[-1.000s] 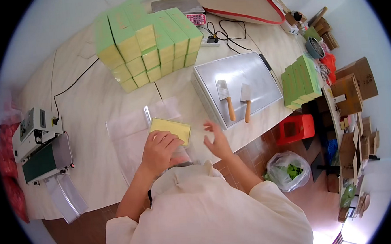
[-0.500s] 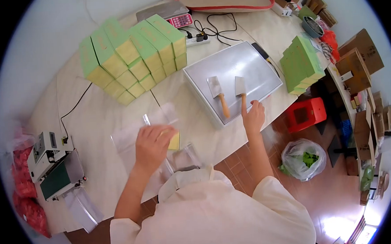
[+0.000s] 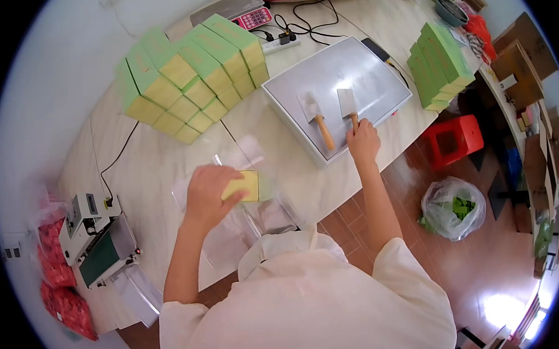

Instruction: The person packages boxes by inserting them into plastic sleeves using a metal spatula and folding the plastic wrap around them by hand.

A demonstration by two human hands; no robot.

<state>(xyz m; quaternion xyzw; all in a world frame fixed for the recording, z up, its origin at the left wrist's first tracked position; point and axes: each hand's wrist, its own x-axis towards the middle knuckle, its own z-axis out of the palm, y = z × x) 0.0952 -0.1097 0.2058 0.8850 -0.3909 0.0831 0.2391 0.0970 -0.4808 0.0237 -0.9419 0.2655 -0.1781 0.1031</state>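
My right hand [image 3: 363,140] is closed round the wooden handle of the right-hand scraper [image 3: 347,103], whose metal blade lies on the silver-topped box [image 3: 375,74]. Left of it, a second scraper [image 3: 323,132] with a wooden handle rests on the same surface. My left hand [image 3: 211,194] is over a small yellow box [image 3: 249,186] on the table; its fingers are partly spread and blurred at the box's left side, and a firm grip cannot be made out. Clear plastic bags [image 3: 232,236] lie under and beside the yellow box.
Stacked green and yellow boxes [image 3: 213,64] stand at the back left, more green boxes [image 3: 438,65] at the right. A sealing machine [image 3: 99,231] is at the left. Cables [image 3: 313,27] run behind the silver-topped box. A red stool [image 3: 455,141] and a bag-lined bin [image 3: 452,208] stand on the floor.
My right hand has moved from the table's front side to the right-hand scraper and closed on its handle. My left hand has shifted left on the yellow box. The view has turned.
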